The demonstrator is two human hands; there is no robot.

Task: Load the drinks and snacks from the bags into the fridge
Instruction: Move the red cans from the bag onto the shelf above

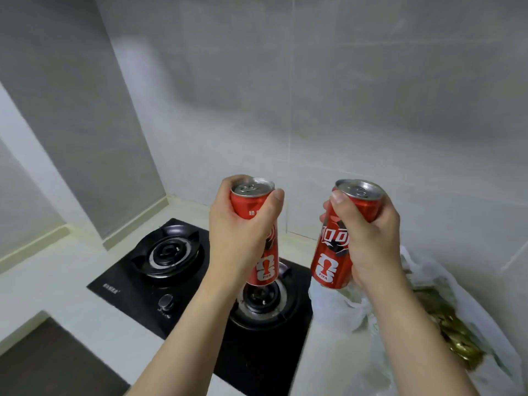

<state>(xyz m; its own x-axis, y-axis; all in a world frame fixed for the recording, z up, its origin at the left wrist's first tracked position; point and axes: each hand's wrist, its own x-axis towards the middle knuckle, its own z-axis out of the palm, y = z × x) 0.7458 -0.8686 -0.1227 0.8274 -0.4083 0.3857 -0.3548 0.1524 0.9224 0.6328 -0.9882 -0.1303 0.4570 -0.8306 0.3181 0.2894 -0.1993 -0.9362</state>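
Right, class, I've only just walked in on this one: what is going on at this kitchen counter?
A person stands at a white counter, holding a red drink can in each hand. The left hand grips one can above the black gas hob; the right hand grips the other can above a translucent plastic bag lying on the counter right of the hob. Both cans are upright and unopened. No fridge is in view, so neither can is loaded yet.
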